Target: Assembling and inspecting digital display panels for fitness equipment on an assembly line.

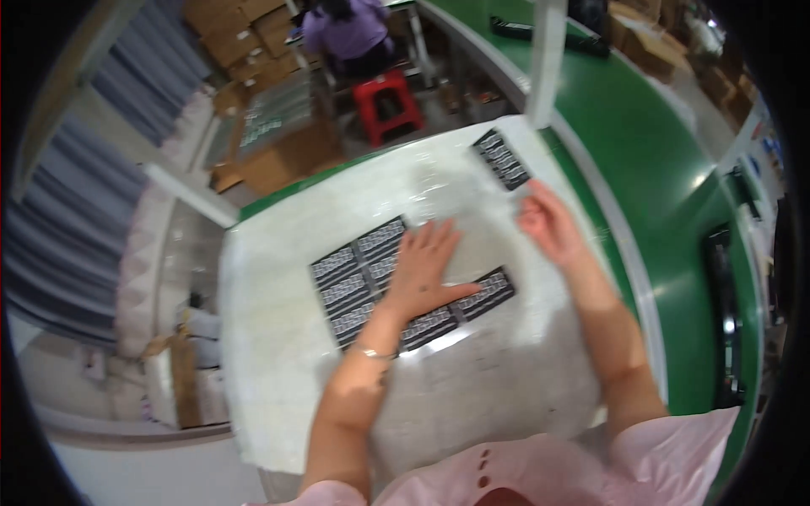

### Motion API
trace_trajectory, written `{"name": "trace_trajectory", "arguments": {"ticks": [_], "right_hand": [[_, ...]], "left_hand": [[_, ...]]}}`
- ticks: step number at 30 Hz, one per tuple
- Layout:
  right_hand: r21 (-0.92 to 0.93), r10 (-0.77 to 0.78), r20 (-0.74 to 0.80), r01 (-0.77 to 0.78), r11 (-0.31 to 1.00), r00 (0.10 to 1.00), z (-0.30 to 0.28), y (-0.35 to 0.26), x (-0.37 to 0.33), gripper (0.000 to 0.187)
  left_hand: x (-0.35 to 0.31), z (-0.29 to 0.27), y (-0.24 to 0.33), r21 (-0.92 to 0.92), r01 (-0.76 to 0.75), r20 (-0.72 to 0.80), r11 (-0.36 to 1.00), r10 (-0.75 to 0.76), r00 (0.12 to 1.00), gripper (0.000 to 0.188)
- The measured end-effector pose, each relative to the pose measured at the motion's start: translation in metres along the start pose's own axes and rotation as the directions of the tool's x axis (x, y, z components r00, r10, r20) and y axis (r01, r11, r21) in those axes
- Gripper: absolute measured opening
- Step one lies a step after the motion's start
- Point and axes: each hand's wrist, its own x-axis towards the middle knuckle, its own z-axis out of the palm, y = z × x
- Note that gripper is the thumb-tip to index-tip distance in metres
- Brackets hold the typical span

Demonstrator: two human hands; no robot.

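Note:
A sheet of black labels with rows of white print (344, 289) lies in the middle of the white-topped table. My left hand (422, 274) rests flat across it, fingers spread, hiding part of its right side. The thumb reaches over a lower-right section of the labels (487, 289). Farther off to the right, my right hand (547, 223) is closed, fingertips pinched at the near corner of a separate small black label piece (501, 158). This hand is slightly blurred, and the exact grip at the corner is partly hidden.
The table (278, 371) has a clear glossy cover over part of its top. A green conveyor belt (607, 110) curves along the right, with long black parts (721, 312) on it. Beyond the far edge stand a cardboard box (291, 152), a red stool (388, 105) and a seated person (346, 34).

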Motion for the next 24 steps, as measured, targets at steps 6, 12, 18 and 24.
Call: {"name": "trace_trajectory", "arguments": {"ticks": [6,12,18,24], "right_hand": [[-0.049,-0.026,-0.008,0.025,0.998,1.000,0.002,-0.004,0.000,0.018],[-0.035,-0.047,-0.012,0.046,0.998,0.999,0.011,-0.004,-0.002,0.015],[-0.048,-0.008,-0.001,0.008,0.999,1.000,-0.004,0.007,-0.001,0.011],[-0.093,-0.017,0.038,0.020,0.995,0.999,-0.007,0.000,-0.008,0.007]], "left_hand": [[0.005,0.001,0.004,-0.075,0.030,-0.003,0.997,-0.030,1.000,0.092],[0.006,-0.004,0.003,-0.054,0.042,0.006,0.998,-0.041,0.999,0.092],[0.000,0.000,0.002,-0.008,0.010,0.006,1.000,-0.010,1.000,0.090],[0.005,0.006,0.010,-0.012,-0.010,-0.027,1.000,0.009,1.000,0.087]]}}
